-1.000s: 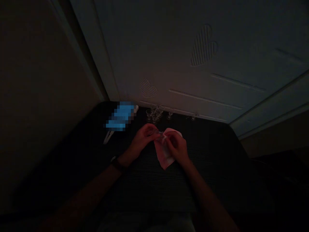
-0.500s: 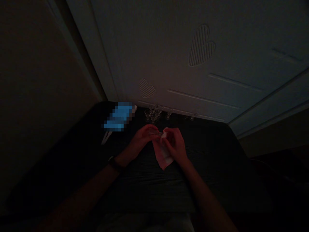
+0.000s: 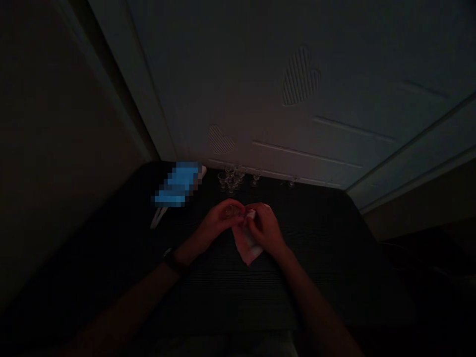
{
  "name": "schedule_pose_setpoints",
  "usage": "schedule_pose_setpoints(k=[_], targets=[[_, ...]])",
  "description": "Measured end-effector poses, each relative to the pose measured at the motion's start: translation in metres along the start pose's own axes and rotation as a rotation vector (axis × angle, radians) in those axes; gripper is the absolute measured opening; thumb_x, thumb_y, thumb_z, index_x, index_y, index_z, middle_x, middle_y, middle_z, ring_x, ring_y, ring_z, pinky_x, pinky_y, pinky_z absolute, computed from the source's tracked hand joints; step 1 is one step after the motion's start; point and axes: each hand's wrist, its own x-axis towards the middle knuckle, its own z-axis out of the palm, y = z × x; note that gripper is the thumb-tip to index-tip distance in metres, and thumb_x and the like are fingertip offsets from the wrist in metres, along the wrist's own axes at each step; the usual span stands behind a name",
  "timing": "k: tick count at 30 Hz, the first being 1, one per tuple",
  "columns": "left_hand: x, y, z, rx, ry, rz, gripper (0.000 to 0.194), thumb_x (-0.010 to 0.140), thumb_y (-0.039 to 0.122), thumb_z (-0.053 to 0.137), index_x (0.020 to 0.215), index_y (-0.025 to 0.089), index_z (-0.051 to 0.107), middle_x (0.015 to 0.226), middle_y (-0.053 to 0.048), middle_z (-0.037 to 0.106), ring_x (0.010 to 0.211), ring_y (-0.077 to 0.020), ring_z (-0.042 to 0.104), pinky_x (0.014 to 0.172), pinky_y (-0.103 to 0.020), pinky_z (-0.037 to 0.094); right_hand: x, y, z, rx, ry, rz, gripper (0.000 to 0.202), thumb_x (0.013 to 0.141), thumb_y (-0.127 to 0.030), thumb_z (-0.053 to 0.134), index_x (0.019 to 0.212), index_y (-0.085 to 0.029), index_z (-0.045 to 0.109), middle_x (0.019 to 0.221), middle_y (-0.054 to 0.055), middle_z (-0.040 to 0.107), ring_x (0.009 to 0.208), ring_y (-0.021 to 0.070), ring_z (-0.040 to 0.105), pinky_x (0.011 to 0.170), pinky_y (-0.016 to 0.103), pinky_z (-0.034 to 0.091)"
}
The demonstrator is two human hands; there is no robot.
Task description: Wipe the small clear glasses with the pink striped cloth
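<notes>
My left hand (image 3: 223, 218) is closed around a small clear stemmed glass (image 3: 232, 212), which lies tilted on its side. A pale cloth (image 3: 248, 248) is pinched in my right hand (image 3: 265, 224) and pressed against the end of the glass that points right. The cloth's lower corner hangs down below both hands. Behind my hands, several small stemmed glasses (image 3: 231, 179) stand grouped on the dark table, with a single glass (image 3: 256, 177) just to their right. The dim light hides the finer detail between my fingers.
A device with a blurred blue screen (image 3: 178, 183) leans on a white stand at the left of the dark table (image 3: 238, 297). Another glass (image 3: 292, 181) is farther right near the wall. The pale wall panel (image 3: 260, 114) with raised hearts rises along the table's back edge.
My hands have drawn closer together, and the cloth in my right hand now covers more of the glass's right end. The whole view has shifted slightly.
</notes>
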Motion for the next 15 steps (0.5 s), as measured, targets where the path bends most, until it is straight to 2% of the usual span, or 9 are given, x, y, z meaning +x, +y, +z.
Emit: schedule_pose_setpoints(k=[7,15], targets=[[0.001,-0.004,0.001,0.027,-0.042,0.027,0.024,0.073,0.024,0.062,0.096,0.019,0.057,0.098,-0.004,0.061,0.094,-0.0186,0.058,0.086,-0.034,0.046,-0.001,0.004,0.004,-0.012,0.058,0.018,0.017,0.084,-0.021,0.041,0.096,-0.02,0.053,0.089,0.004,0.058,0.087,0.0182,0.052,0.082,0.033,0.039],[0.001,-0.011,0.002,0.038,-0.028,0.043,0.038,0.071,0.024,0.064,0.107,0.022,0.052,0.103,-0.005,0.057,0.096,-0.0184,0.056,0.083,-0.033,0.047,-0.001,0.006,0.004,0.015,0.071,0.061,0.019,0.084,-0.018,0.041,0.098,-0.02,0.054,0.09,0.004,0.06,0.086,0.0179,0.054,0.077,0.031,0.041]])
